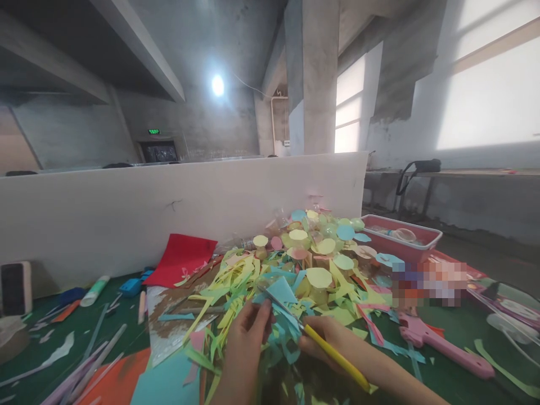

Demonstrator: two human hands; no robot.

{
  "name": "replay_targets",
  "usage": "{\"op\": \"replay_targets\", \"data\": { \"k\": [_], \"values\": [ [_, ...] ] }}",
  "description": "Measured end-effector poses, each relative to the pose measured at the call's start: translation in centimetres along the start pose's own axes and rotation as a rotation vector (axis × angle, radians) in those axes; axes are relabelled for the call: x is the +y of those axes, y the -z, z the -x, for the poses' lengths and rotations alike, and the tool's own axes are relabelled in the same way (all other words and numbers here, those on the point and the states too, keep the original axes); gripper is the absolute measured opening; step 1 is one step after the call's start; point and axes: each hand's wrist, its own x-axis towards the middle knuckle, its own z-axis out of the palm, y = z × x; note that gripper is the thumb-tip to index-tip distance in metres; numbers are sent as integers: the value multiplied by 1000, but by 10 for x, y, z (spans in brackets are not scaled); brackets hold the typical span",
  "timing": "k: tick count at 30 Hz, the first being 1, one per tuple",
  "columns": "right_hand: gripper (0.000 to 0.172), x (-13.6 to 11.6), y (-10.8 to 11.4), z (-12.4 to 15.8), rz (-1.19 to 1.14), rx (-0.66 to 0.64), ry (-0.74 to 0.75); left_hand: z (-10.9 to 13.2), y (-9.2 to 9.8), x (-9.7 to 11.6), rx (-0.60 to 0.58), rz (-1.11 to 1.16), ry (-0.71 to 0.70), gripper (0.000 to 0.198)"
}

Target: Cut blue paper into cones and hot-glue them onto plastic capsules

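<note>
Left hand: the left hand [248,326] is standing nearly upright from the bottom edge, its back facing the wearer, fingers bending forward; thumb and fingertips are meeting and seem to be pinching the blue paper [282,291], though the hand itself is covering the contact.
Right hand: the right hand [323,343] is slanting in from the lower right, its fingers curling around the scissors [337,357] and gripping them.
Scissors: the yellow handle is sloping down to the right across the hand, while the blades are pointing up and left, lying against the blue paper and ending near the left fingertips.
Blue paper: it is sitting in front of both hands, over the pile of scraps [236,281].
Hidden: the right hand's lower fingers are disappearing under the handle; the blades are partly blending into the blue scraps.
Cut off: both forearms are running out of view, and the tape roll [12,340] is leaving at the left.
Masked: a pixelated patch is covering something behind the glue gun [451,349].
</note>
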Motion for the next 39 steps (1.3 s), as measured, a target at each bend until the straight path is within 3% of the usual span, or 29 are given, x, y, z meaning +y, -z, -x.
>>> {"op": "replay_targets", "data": {
  "k": [8, 11, 15, 18, 20, 25, 30, 35, 39],
  "values": [
    [53, 0, 3, 1, -77, 33, -48, -4, 1, 1, -6, -74, -44, 45],
    [52, -1, 5, 0, -103, 95, -42, -12, 10, 2, 61, -118, -104, 46],
    [54, 0, 3, -7, -265, 179, -173, -28, 25, 3, 159, -128, -124, 34],
    [55, 2, 3, -9, -299, 235, -234, -38, 30, 2, 91, -63, -105, 58],
    [55, 3, 5, -9, -300, 252, -234, -40, 28, -1, 25, -114, -109, 58],
    [52, 3, 14, -3, -322, 266, -141, -25, 19, -1, -227, -529, -179, 26],
    [46, -4, 24, 5, -224, 258, 15, -8, 5, -3, -445, -791, -383, 15],
    [40, 3, 21, 0, -56, 317, -19, -15, -26, -18, -486, -980, -467, 27],
    [36, 11, 16, -7, -50, 360, -93, -30, -55, -35, -441, -976, -472, 17]
  ]
}}
